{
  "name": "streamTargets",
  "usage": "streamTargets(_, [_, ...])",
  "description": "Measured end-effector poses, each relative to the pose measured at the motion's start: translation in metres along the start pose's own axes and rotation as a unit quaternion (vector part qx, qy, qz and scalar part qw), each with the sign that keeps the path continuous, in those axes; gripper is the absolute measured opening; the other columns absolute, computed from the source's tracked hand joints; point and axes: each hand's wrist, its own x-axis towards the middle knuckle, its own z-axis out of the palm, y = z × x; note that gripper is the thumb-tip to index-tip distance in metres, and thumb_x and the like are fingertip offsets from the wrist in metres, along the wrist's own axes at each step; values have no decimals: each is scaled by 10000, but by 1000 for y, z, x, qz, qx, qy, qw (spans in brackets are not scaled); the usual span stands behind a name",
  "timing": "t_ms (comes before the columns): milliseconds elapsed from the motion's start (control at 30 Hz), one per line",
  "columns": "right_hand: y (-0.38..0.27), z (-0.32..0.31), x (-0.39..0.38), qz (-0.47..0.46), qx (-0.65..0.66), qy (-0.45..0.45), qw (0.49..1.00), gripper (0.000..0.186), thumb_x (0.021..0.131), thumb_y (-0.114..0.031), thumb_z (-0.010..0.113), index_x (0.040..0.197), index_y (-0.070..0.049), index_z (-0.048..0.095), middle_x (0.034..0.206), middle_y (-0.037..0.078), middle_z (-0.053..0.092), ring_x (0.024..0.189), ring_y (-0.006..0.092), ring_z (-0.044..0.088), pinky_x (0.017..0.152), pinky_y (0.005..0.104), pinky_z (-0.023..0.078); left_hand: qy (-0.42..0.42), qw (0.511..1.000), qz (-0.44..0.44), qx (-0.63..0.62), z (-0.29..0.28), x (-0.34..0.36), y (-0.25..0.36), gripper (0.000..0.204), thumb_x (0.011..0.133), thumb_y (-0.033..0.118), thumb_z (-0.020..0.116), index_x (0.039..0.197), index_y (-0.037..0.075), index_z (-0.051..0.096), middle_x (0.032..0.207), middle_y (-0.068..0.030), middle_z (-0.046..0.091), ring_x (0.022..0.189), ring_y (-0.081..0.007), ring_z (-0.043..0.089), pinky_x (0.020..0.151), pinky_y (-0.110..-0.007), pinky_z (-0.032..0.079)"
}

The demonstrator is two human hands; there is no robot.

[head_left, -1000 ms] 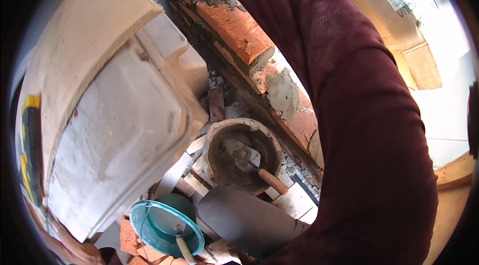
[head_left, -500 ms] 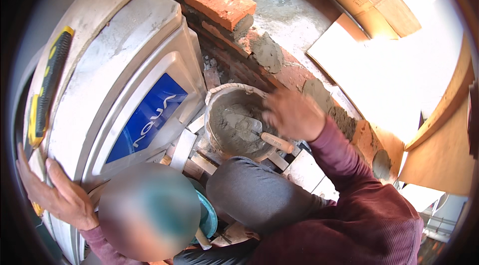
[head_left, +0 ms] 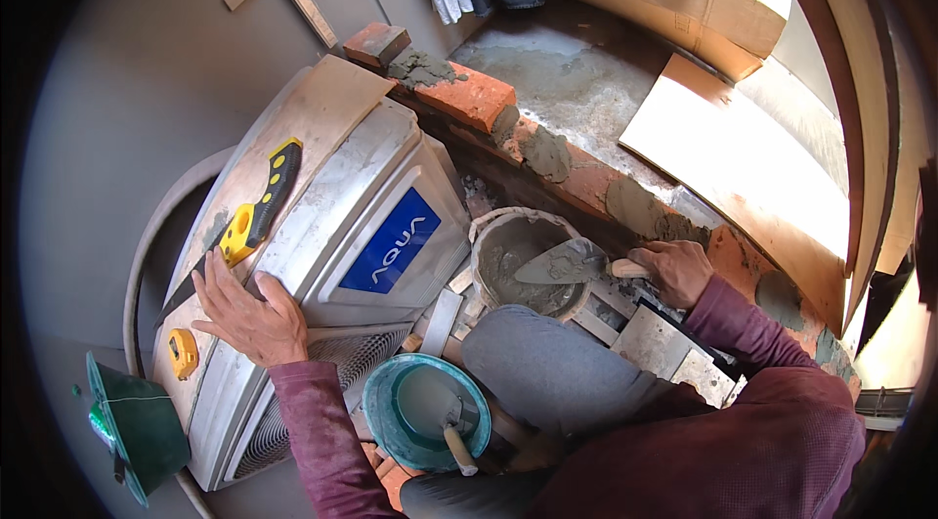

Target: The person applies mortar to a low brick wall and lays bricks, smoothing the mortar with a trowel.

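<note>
My right hand [head_left: 676,272] is closed round the wooden handle of a trowel [head_left: 565,263]. Its mortar-smeared metal blade lies over a bucket [head_left: 476,270] of wet grey mortar. My left hand [head_left: 252,316] rests with spread fingers on top of a white air-conditioner outdoor unit [head_left: 357,152], holding nothing. Just beyond its fingers is a hand saw [head_left: 262,206] with a yellow and black grip, lying on a thin board [head_left: 332,94]. A yellow tape measure [head_left: 182,353] sits close by on the same unit.
A low brick wall [head_left: 586,182] with mortar patches runs beyond the bucket. By my knee stands a teal bucket [head_left: 381,421] of cloudy liquid with a wooden-handled tool [head_left: 459,451]. A green bucket [head_left: 142,421], a cardboard box [head_left: 674,6] and a pale board [head_left: 733,157] are around.
My right hand has taken hold of the trowel and raised it from the mortar. The view has shifted, and my left hand still lies spread on the unit.
</note>
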Motion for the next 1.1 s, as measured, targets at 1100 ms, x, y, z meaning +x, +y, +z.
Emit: streamTargets(1100, [-111,-168,487,-61,-115,265,955,168,797,-224,654,925,-137,718,901,128,703,862,331,690,746,448,560,-47,999,-15,-17,-9,3,9,595,783,201,525,1369,110,468,1395,-95,479,1407,-292,313,1141,-650,19])
